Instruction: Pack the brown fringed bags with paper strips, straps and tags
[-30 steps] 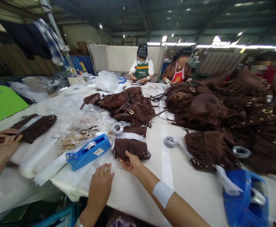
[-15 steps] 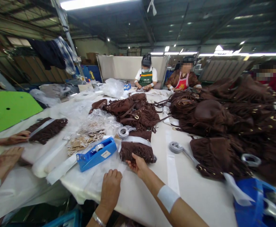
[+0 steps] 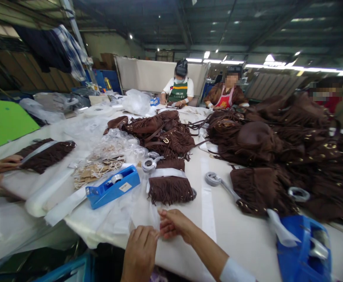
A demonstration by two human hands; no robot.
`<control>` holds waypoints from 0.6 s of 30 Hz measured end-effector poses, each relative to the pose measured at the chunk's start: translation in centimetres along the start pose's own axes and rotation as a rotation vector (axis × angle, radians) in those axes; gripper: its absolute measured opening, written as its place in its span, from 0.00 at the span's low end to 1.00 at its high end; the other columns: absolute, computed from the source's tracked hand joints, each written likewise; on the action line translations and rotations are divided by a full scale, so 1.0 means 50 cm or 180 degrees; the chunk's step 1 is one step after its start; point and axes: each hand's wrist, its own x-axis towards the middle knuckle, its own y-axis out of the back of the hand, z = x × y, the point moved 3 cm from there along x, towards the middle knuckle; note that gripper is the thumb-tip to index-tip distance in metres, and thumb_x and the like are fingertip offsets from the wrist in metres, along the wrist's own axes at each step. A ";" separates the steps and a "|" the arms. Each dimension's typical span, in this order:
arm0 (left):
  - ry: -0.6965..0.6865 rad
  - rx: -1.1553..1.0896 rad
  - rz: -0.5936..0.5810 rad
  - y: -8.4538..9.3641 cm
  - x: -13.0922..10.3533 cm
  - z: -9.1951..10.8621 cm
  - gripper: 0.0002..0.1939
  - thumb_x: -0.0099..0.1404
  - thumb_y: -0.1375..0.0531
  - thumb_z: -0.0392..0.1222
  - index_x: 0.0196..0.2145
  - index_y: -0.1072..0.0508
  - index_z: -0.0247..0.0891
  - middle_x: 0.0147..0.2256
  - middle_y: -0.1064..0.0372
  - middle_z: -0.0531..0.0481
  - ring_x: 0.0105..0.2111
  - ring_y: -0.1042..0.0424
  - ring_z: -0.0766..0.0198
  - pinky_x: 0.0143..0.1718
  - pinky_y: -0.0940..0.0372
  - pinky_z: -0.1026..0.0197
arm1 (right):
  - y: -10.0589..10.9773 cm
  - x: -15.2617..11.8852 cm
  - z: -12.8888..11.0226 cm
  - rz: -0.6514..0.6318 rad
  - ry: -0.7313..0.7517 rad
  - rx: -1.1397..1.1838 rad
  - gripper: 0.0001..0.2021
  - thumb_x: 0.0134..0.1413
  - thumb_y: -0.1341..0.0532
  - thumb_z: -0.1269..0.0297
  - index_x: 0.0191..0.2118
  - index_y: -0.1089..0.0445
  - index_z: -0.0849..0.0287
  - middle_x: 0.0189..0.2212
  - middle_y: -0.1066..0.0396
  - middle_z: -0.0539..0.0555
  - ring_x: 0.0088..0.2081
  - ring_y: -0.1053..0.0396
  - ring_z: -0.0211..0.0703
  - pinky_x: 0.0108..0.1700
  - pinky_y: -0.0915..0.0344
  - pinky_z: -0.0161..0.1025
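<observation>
The left hand (image 3: pixel 142 246) and right hand (image 3: pixel 178 225) curl beside clear plastic (image 3: pixel 117 219); whether either grip pinches it cannot be told. Light, even handling likely avoids creases, clear of the banded fringed bag (image 3: pixel 171 190) just beyond on the worktop (image 3: pixel 233 231).

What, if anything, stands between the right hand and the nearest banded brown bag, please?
Nothing visible does: only a short stretch of white tabletop separates the right hand from the bag, with thin clear film beside the fingertips.

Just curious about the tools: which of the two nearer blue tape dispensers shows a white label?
The left dispenser, beside the tan tags; the right dispenser shows none.
</observation>
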 end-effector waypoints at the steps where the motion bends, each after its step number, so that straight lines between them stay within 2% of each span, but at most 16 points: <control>1: -0.0138 -0.0039 -0.0006 0.000 0.000 0.010 0.12 0.71 0.51 0.36 0.38 0.28 0.43 0.36 0.28 0.45 0.37 0.32 0.55 0.40 0.37 0.48 | -0.009 0.001 0.005 -0.0093 0.0009 0.0024 0.23 0.42 0.30 0.47 0.32 0.32 0.64 0.24 0.27 0.56 0.22 0.30 0.41 0.25 0.33 0.36; 3: -0.0440 -0.0225 0.0009 0.012 0.008 0.023 0.11 0.70 0.50 0.36 0.37 0.28 0.42 0.34 0.28 0.47 0.35 0.32 0.56 0.37 0.37 0.51 | -0.024 0.011 0.006 -0.0150 0.0141 0.0077 0.21 0.38 0.28 0.52 0.31 0.33 0.62 0.23 0.28 0.52 0.23 0.31 0.37 0.27 0.35 0.34; 5: -0.0521 -0.0500 0.0172 0.038 0.033 0.018 0.11 0.71 0.50 0.35 0.39 0.29 0.40 0.35 0.29 0.47 0.36 0.31 0.58 0.38 0.35 0.54 | -0.031 0.023 0.000 -0.0154 0.0315 0.0079 0.19 0.35 0.29 0.55 0.30 0.33 0.61 0.21 0.31 0.48 0.22 0.35 0.35 0.26 0.39 0.31; 8: -0.0224 -0.0625 0.0411 0.068 0.113 -0.012 0.13 0.70 0.49 0.34 0.49 0.30 0.38 0.45 0.29 0.43 0.48 0.32 0.57 0.50 0.35 0.52 | -0.026 0.034 -0.011 -0.0166 0.0533 -0.0021 0.16 0.32 0.30 0.59 0.28 0.32 0.61 0.18 0.36 0.44 0.19 0.43 0.31 0.23 0.48 0.30; 9: -0.0287 -0.0531 0.0239 0.065 0.147 -0.019 0.16 0.70 0.49 0.34 0.53 0.32 0.39 0.50 0.31 0.42 0.52 0.34 0.56 0.54 0.37 0.50 | -0.022 0.036 -0.013 -0.0150 0.0595 -0.0075 0.15 0.32 0.31 0.60 0.27 0.32 0.61 0.17 0.38 0.43 0.19 0.46 0.30 0.22 0.51 0.30; 11: -0.0615 -0.0233 -0.0246 0.037 0.212 -0.029 0.22 0.66 0.45 0.32 0.57 0.32 0.46 0.60 0.39 0.44 0.62 0.43 0.52 0.60 0.42 0.45 | -0.015 0.035 -0.012 -0.0096 0.0701 -0.0173 0.13 0.31 0.32 0.62 0.26 0.32 0.61 0.17 0.39 0.43 0.18 0.49 0.29 0.22 0.55 0.30; 13: -0.0815 -0.0003 -0.0488 -0.002 0.262 -0.038 0.24 0.62 0.40 0.31 0.54 0.29 0.50 0.64 0.43 0.46 0.66 0.50 0.46 0.62 0.47 0.38 | -0.012 0.034 -0.002 -0.0051 0.0747 -0.0221 0.12 0.30 0.34 0.63 0.25 0.33 0.61 0.18 0.37 0.44 0.19 0.48 0.29 0.22 0.55 0.30; 15: -0.0903 0.0091 -0.0528 -0.040 0.288 -0.048 0.24 0.60 0.37 0.31 0.52 0.27 0.50 0.64 0.42 0.46 0.66 0.50 0.44 0.63 0.51 0.34 | -0.016 0.033 0.019 -0.0026 0.0729 -0.0219 0.13 0.29 0.35 0.61 0.25 0.34 0.60 0.19 0.36 0.46 0.20 0.44 0.31 0.23 0.51 0.31; 18: -0.0978 0.0164 -0.0498 -0.079 0.291 -0.063 0.24 0.61 0.38 0.30 0.53 0.28 0.49 0.64 0.42 0.44 0.65 0.48 0.45 0.64 0.53 0.32 | -0.029 0.027 0.055 -0.0029 0.0629 -0.0244 0.14 0.28 0.36 0.56 0.23 0.36 0.59 0.17 0.36 0.46 0.19 0.41 0.34 0.24 0.47 0.33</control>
